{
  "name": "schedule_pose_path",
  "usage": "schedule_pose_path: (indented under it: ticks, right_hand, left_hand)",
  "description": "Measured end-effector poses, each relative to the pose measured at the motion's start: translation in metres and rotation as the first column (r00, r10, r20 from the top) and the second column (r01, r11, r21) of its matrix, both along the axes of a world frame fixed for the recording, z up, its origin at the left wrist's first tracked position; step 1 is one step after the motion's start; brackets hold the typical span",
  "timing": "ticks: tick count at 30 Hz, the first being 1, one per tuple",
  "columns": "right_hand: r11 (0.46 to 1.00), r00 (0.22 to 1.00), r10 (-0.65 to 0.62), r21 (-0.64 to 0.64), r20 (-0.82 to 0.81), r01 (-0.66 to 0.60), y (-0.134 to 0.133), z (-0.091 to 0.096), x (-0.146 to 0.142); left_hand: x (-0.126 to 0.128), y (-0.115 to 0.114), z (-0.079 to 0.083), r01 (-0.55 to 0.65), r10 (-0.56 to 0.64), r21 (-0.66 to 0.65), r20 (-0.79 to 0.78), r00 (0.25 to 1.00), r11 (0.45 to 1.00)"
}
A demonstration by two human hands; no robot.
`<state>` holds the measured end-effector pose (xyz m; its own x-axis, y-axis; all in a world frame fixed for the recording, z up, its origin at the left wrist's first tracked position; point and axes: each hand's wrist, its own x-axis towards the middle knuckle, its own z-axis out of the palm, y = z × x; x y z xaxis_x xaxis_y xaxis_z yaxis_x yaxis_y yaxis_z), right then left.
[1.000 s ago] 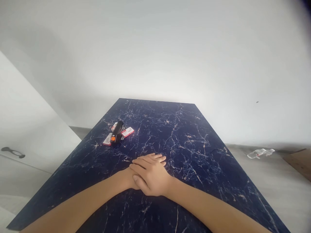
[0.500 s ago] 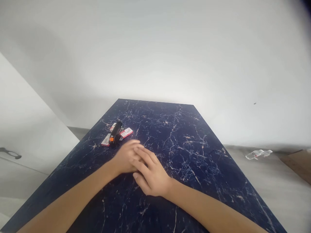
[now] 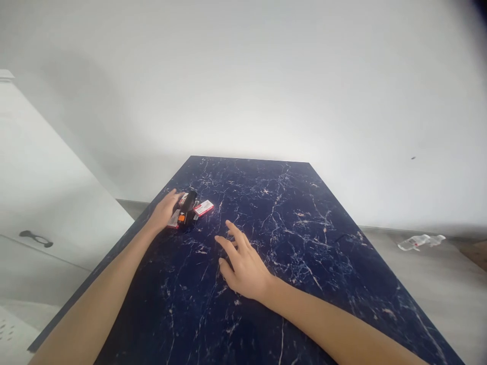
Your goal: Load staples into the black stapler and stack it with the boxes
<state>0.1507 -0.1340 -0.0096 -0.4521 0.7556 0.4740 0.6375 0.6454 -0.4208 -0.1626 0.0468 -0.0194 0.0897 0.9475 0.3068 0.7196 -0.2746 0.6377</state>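
Observation:
My left hand (image 3: 164,210) is at the left side of a small pile, its fingers stretched out along the edge of the pile; I cannot tell whether they touch it. The pile has a black elongated object with an orange patch (image 3: 182,217) lying over small white-and-red boxes. One white-and-red box (image 3: 204,207) sticks out on the right, another box (image 3: 173,219) shows at the near left, and a third box (image 3: 183,199) lies behind. Over the table's middle, my right hand (image 3: 245,268) is open, fingers apart, holding nothing.
The table (image 3: 300,223) has a dark blue marble-patterned top and stands near a pale wall. To its left is a white cabinet with a dark handle (image 3: 36,239). Clear plastic bottles (image 3: 414,242) lie on the floor at right, close to a brown cardboard piece (image 3: 475,252).
My hands were together at the middle of the table and have parted. The left one has moved left and forward to the pile, while the right one stays near the middle with fingers spread.

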Motion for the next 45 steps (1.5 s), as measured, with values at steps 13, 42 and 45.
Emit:
schedule_pose_path:
  ticks: [13,42,45]
  right_hand:
    - [0.996,0.987,-0.09,-0.009,-0.134,0.09,0.005,0.001,0.001]
    - [0.901,0.99,-0.138,-0.413,0.02,0.134,0.061,0.022,0.062]
    - [0.835,0.992,0.061,-0.55,0.107,0.008,0.061,0.049,0.08]
  left_hand:
    - [0.074,-0.048,0.027,0.471,-0.482,-0.122,-0.095,0.871,0.874]
    - [0.093,-0.062,0.023,0.506,-0.469,0.028,-0.335,0.817,0.862]
    - [0.094,-0.062,0.023,0.5,-0.47,-0.003,-0.347,0.811,0.866]
